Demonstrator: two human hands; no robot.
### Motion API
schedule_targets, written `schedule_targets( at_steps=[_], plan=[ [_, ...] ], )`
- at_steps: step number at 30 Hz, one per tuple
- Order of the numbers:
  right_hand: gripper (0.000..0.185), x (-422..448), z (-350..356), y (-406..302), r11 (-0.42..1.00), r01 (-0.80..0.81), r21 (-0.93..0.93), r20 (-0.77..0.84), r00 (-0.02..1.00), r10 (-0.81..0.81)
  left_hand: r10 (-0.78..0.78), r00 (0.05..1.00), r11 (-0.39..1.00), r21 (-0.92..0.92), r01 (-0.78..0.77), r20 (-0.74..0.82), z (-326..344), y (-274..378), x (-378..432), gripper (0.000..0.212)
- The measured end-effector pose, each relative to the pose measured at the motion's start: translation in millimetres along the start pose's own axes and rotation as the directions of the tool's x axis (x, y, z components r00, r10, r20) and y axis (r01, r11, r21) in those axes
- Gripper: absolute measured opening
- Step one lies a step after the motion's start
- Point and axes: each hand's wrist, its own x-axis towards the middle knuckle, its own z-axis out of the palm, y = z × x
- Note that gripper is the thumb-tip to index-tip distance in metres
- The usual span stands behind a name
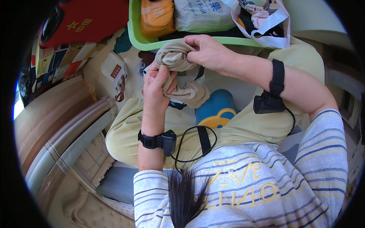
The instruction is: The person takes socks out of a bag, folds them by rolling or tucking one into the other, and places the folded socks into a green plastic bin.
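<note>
A beige knit cloth (pixel 176 55), bunched into thick rolled folds, is held between both hands. My left hand (pixel 157 82) grips its lower left side with the thumb on top, and a loose end of beige cloth (pixel 189 93) hangs out below the fingers. At the upper right edge of the roll, my right hand (pixel 204 52) pinches the fabric between thumb and fingers. Whether the roll and the hanging end are one piece cannot be told. Just beyond the hands runs the rim of a light green plastic tub (pixel 142 45).
In the tub are an orange bundle (pixel 157 18), a white plastic bag (pixel 202 17) and an open bag of clothes (pixel 263 20). A blue stool (pixel 216 99) with a yellow handle stands between my legs. To the left lie a white pouch (pixel 114 67), shoeboxes (pixel 54 62) and a red suitcase (pixel 85 20).
</note>
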Motion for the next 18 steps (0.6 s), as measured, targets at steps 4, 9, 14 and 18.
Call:
schedule_targets(
  at_steps=[4,9,14,18],
  plan=[
    [0.029,-4.9,0.3,-10.3,0.974,-0.203,0.097,0.075,0.978,0.197,-0.11,0.987,0.973,-0.193,0.131,0.114,-14.6,-3.8,4.3,0.024],
    [0.025,-3.1,-1.9,1.0,0.924,-0.253,0.287,0.181,0.962,0.207,-0.132,0.99,0.976,0.168,0.138,-0.049,-13.7,-15.6,6.4,0.022],
    [0.024,-0.5,-4.7,-4.6,0.924,-0.275,0.265,0.112,0.961,0.254,0.609,0.793,0.49,0.775,-0.399,0.023,3.3,0.1,5.6,0.027],
    [0.023,0.4,-4.3,-9.9,0.927,-0.275,0.255,0.084,0.961,0.262,0.582,0.791,0.45,0.734,-0.508,0.19,-9.5,11.4,0.7,0.028]
  ],
)
